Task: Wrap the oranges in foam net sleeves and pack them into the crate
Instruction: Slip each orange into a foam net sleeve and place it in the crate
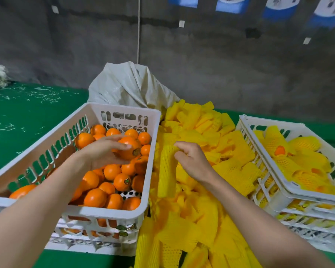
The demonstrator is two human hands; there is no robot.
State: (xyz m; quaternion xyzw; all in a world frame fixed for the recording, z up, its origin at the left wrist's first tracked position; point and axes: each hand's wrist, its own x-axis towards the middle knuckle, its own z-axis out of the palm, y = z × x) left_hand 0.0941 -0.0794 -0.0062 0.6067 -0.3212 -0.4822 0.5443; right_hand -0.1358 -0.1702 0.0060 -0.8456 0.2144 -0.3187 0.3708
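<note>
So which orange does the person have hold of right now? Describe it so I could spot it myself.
Start at the big pale crate of bare oranges on the left. Over its far half, the left hand curls round one orange. It is the only one in a hand, raised above the pile, with a dark round sticker beside the fingertips.

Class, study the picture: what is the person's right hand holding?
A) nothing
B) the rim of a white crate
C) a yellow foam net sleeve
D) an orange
C: the right hand pinches the top end of a yellow foam net sleeve above the sleeve pile, while the left hand grips an orange in the crate.
</note>
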